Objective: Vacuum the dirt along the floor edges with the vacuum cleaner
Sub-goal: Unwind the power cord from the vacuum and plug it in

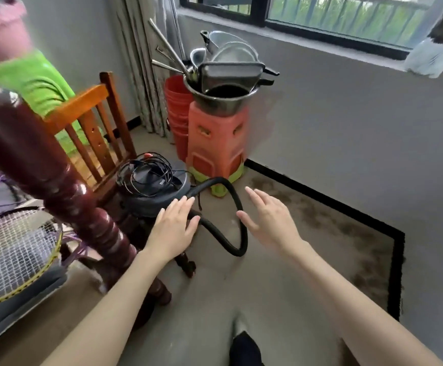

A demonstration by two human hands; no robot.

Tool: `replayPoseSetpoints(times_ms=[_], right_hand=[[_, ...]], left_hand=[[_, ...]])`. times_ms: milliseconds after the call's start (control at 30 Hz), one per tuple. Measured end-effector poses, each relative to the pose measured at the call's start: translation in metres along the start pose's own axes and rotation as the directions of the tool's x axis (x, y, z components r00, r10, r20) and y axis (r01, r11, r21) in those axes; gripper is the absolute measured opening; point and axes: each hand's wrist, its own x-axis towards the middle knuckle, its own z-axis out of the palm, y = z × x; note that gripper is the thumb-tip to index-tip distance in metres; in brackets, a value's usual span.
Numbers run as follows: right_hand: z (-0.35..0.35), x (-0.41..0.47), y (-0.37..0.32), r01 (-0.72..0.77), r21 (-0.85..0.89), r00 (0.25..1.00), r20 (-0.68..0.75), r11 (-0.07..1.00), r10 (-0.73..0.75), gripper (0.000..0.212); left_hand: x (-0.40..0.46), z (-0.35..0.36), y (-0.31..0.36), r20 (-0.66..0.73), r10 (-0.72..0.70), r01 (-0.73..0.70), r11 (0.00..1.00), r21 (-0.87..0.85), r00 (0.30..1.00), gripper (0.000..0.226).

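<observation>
Hose: black ribbed vacuum hose [237, 207] loops upright between hands | left hand [174, 228] nearer; right hand [268, 220] beside | both spread, holding nothing

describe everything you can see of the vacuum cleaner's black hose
The black ribbed flexible hose looks like corrugated plastic. It leaves the side of the round grey canister vacuum cleaner, arches up towards the orange plastic stool, then drops in a loop that lies on the dusty floor and curves back under the left hand. Its far end is hidden there. Both hands are open; the right hand hovers beside the loop, apparently without touching it.
</observation>
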Motion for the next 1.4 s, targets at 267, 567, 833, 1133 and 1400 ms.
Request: replayPoseSetpoints(times_ms=[267,567,833,1133,1400], right_hand=[[0.003,0.150,0.032,0.226,-0.017,0.960,0.170,0.974,-0.220,0.066],[0.064,0.283,0.018,0.397,0.019,0.868,0.318,0.918,-0.382,0.064],[0.175,0.406,-0.001,0.393,0.024,0.806,0.473,0.919,-0.357,0.065],[0.310,0.508,-0.013,0.484,-0.018,0.626,0.705,0.875,-0.333,0.093],[0.363,0.526,0.001,0.569,-0.009,0.562,0.734,0.822,-0.381,0.117]], left_hand=[[0.091,0.019,-0.006,0.000,-0.278,0.278,0.960,-0.022,0.960,0.055],[0.176,0.041,-0.069,-0.007,-0.492,0.491,0.870,-0.045,0.870,0.056],[0.260,0.078,-0.173,0.046,-0.620,0.622,0.782,-0.047,0.783,0.062],[0.341,0.126,-0.274,0.149,-0.677,0.686,0.727,-0.016,0.721,0.071],[0.360,0.158,-0.292,0.029,-0.699,0.685,0.708,0.172,0.715,0.092]])
